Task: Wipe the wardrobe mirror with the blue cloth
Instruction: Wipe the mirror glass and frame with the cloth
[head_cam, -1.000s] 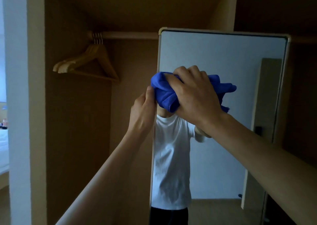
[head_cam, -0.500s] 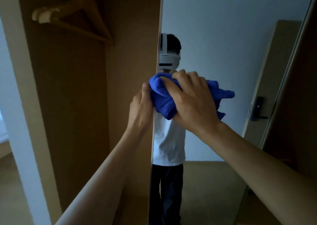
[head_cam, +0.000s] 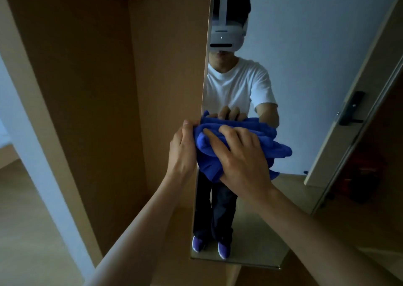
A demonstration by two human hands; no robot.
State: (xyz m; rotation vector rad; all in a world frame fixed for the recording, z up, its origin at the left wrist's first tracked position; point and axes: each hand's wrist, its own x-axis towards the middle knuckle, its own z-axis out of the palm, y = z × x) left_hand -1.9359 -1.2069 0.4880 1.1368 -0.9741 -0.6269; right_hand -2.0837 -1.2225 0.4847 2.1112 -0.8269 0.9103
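The tall wardrobe mirror (head_cam: 305,67) stands in front of me, its left edge running down the middle of the view. A bunched blue cloth (head_cam: 272,148) is pressed flat against the glass near that left edge, at about waist height of my reflection. My right hand (head_cam: 239,161) lies on top of the cloth with fingers spread and gripping it. My left hand (head_cam: 182,152) holds the mirror's left edge, thumb on the front beside the cloth.
The open wooden wardrobe interior (head_cam: 98,89) lies left of the mirror. A white door frame post (head_cam: 32,155) slants down the far left. The mirror's bottom edge (head_cam: 235,261) sits just above the wardrobe floor. A dark cabinet side (head_cam: 370,165) borders the right.
My right hand and the cloth have slid down the glass from the top part to the middle. My left hand moved down the edge with it, and my view tilted downward.
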